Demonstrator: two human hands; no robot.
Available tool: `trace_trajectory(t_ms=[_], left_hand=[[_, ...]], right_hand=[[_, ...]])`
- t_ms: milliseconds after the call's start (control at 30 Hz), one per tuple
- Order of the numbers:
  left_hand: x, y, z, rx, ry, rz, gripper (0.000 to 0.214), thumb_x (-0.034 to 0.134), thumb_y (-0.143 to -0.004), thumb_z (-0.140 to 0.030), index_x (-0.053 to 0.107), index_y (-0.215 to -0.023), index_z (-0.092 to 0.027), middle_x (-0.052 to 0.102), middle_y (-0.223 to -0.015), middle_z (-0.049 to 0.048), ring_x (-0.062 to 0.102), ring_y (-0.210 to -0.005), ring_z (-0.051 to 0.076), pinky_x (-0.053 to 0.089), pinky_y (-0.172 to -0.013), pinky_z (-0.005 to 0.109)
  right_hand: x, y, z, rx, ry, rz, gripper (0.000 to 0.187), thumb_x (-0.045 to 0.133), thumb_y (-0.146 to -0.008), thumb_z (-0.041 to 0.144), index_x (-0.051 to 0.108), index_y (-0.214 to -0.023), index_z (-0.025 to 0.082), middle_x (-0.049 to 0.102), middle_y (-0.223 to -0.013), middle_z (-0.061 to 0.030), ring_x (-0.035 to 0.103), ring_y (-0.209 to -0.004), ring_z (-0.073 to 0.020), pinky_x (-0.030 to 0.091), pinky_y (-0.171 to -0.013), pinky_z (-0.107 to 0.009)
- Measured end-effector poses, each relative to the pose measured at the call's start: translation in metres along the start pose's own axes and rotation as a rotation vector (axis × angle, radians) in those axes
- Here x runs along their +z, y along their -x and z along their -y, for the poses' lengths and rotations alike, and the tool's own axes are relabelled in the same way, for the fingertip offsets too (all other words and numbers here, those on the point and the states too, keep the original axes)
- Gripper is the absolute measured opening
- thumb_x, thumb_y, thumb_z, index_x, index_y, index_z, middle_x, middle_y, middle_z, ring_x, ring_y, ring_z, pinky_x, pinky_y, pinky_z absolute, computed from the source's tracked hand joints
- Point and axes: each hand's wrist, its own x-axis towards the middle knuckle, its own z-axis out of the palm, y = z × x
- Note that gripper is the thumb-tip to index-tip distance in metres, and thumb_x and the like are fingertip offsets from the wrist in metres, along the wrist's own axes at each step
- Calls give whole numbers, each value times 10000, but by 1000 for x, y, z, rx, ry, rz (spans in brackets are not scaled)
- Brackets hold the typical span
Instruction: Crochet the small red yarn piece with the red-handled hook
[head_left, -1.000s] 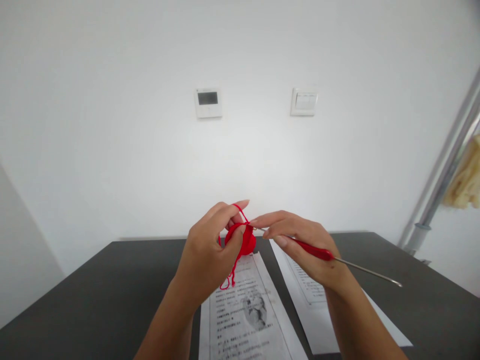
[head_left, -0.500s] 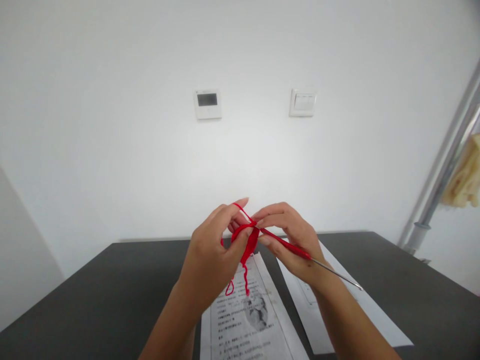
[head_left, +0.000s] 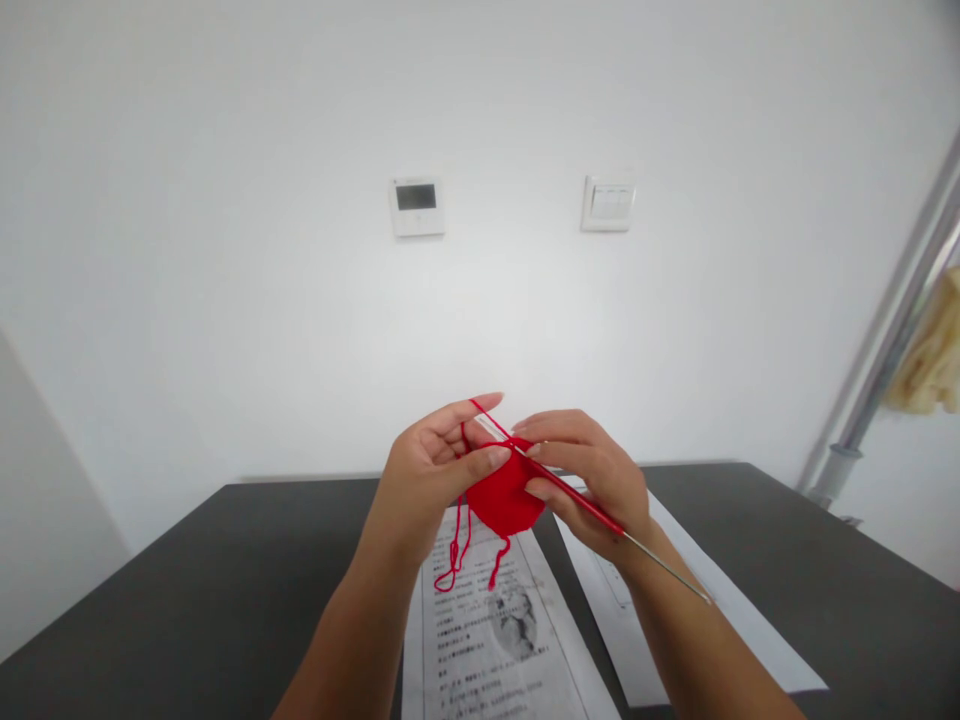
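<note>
Room: a plain white wall (head_left: 510, 300) behind, with a screened wall panel (head_left: 418, 207) left of a switch plate (head_left: 609, 204).
Just changed: the red yarn piece (head_left: 502, 500), narrow and nearly edge-on half a second ago, now shows its broad face, and the left hand (head_left: 420, 470) has opened up more around it. The hook (head_left: 596, 512) tips its tail end lower and nearer.
What it means: the top edge now seems well presented to the hook's working end, so this looks like mid-stitch; the tip itself is too small to make out.
Left hand: thumb and fingers pinch the piece's top left edge; the raised forefinger carries a taut strand (head_left: 491, 418) down to it.
Right hand (head_left: 622, 487): thumb and fingers pinch the red handle; whether they also touch the piece, I cannot tell.
Red piece: held between both hands, above the far part of a printed sheet (head_left: 480, 680), with loose ends (head_left: 454, 560) dangling.
Table (head_left: 255, 570): dark; a second sheet (head_left: 630, 655) lies right of the first, partly behind the right forearm.
Far right: a metal pole (head_left: 892, 340) leans beside something pale yellow (head_left: 930, 350).
</note>
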Motion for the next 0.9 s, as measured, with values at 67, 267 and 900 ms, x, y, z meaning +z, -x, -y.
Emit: trace_trajectory(t_ms=[67, 267, 900], left_hand=[[3, -2, 2, -24, 86, -3, 486, 819, -629, -209, 706, -1094, -127, 634, -677, -24, 580, -593, 80, 482, -576, 196], [11, -1, 11, 90, -16, -118, 505, 788, -689, -220, 666, -1171, -137, 632, -690, -28, 588, -639, 94, 503, -618, 210], [-3, -8, 10, 339, -634, -148, 400, 653, -789, -175, 668, -1187, -139, 694, -750, 2, 625, -731, 152, 500, -833, 313]], right_hand=[[2, 2, -2, -38, 69, -18, 184, 584, -928, 253, 558, -1109, 235, 687, -1010, -105, 671, -965, -220, 598, -782, -385], [16, 11, -7, 16, 206, -91, 213, 587, -911, 237, 550, -1120, 262, 682, -1052, -99, 663, -1001, -236, 586, -805, -419], [-3, -5, 18, 471, -60, -68, 106, 624, -885, 168, 692, -933, 234, 728, -989, -65, 680, -931, -208, 553, -837, -376]])
